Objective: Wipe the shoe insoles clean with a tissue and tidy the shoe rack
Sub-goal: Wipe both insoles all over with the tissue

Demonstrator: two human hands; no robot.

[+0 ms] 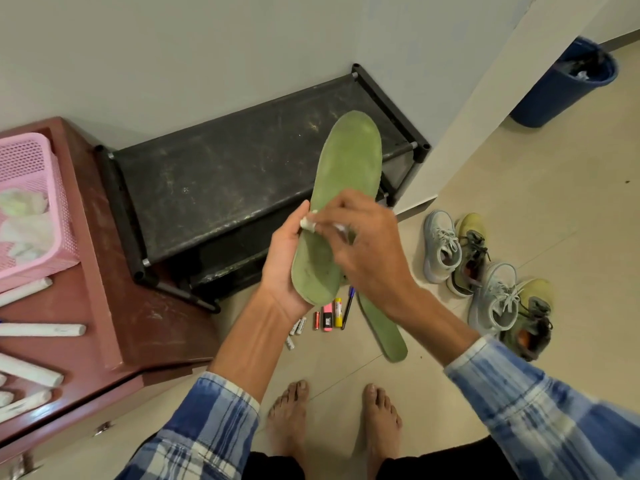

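Two hands meet over a green insole [346, 161], held tilted in the air above the front edge of the black shoe rack [225, 181]. The left hand [284, 261] grips the insole's heel end from below. Its thumb lies along the left edge, and its fingers are curled behind, out of sight. The right hand [367, 251] pinches a small white wad of tissue [307, 224] between thumb and fingertips. It presses the wad on the insole's upper face, at the left edge about mid-length, just beside the left thumb tip. The toe end points up and away, past both hands.

A second insole [384, 327] lies flat on the floor [519, 202], near the rack's front right corner. Batteries [298, 326], a pink marker [328, 317] and a pen [347, 309] lie just left of it. Four sneakers [441, 247] sit further right on the tiles. A pink basket [41, 202] rests on the red-brown cabinet [138, 306] by the rack's left end.
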